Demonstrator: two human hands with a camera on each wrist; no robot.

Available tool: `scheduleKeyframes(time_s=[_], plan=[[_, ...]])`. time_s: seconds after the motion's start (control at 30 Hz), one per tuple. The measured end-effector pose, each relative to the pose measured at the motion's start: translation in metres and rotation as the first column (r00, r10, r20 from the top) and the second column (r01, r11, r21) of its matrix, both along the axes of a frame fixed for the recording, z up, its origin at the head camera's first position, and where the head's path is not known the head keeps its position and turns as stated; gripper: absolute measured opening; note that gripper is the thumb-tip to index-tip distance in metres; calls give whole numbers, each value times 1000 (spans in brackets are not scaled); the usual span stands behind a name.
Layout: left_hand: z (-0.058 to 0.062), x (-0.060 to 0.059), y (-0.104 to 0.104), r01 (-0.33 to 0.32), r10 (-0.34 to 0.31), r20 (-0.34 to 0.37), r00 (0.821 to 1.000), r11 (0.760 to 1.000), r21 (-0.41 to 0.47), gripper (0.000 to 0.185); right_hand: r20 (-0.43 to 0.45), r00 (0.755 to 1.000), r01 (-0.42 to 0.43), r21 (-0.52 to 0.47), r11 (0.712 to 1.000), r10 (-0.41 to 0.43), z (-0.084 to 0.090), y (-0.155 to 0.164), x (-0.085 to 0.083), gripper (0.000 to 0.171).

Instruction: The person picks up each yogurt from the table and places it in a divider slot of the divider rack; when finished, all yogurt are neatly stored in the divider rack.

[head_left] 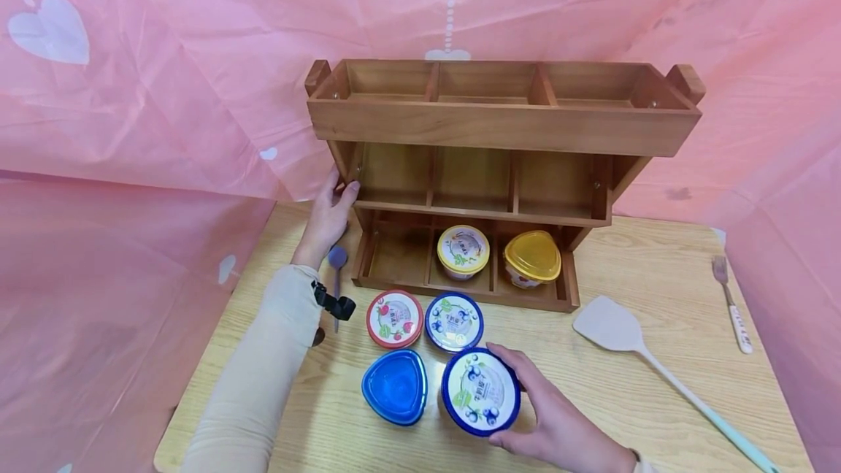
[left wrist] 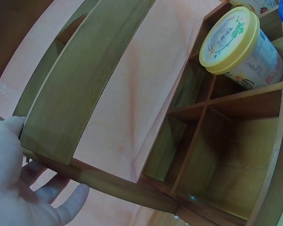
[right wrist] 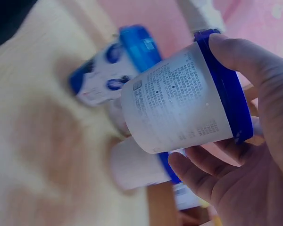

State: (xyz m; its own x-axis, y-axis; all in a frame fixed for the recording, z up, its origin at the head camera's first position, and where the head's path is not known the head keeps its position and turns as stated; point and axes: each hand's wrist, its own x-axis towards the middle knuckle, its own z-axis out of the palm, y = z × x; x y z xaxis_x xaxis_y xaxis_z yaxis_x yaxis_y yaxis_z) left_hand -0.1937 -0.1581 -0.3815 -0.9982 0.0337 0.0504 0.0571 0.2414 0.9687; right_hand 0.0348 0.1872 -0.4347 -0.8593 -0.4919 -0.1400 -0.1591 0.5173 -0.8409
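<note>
My left hand (head_left: 328, 217) grips the left side of a three-tier wooden rack (head_left: 502, 126), thumb and fingers on either side of its edge. In my right hand (head_left: 552, 414) is a white tub with a dark blue lid (head_left: 481, 391) and blueberry pictures, pinched at the lid rim. The right wrist view shows this tub (right wrist: 179, 103) tilted and raised off the table. Beside it stand another blue-lidded tub (head_left: 454, 322), a red-lidded tub (head_left: 395, 319) and a blue triangular-lidded tub (head_left: 395, 387). The rack's bottom tier holds a yellow-lidded tub (head_left: 463, 250) and an orange-yellow triangular-lidded tub (head_left: 533, 257).
A spatula (head_left: 611, 323) with a pale green handle lies at the right, with a fork (head_left: 731, 301) beyond it. A purple spoon (head_left: 337, 260) lies by my left forearm. Pink cloth (head_left: 164, 108) with white hearts surrounds the wooden table (head_left: 650, 261).
</note>
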Motion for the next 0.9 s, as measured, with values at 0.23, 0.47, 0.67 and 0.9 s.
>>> scheduleKeyframes(time_s=[0.23,0.47,0.67,0.9], plan=[[4,3,2,5,-4,-13,1000,999,38,54,-223,974,25,-99,995,-47,18,-15,-20,99],[-4,0,1,14,-9,-62,998,997,72,54,-209,971,79,-172,982,-114,25,-35,-49,103],[0,1,1,12,-8,-52,999,997,73,54,-131,981,119,-192,974,-146,25,-50,-71,101],[-5,-1,0,9,-6,-45,999,997,72,54,-84,986,128,-156,979,-142,26,-65,-98,102]])
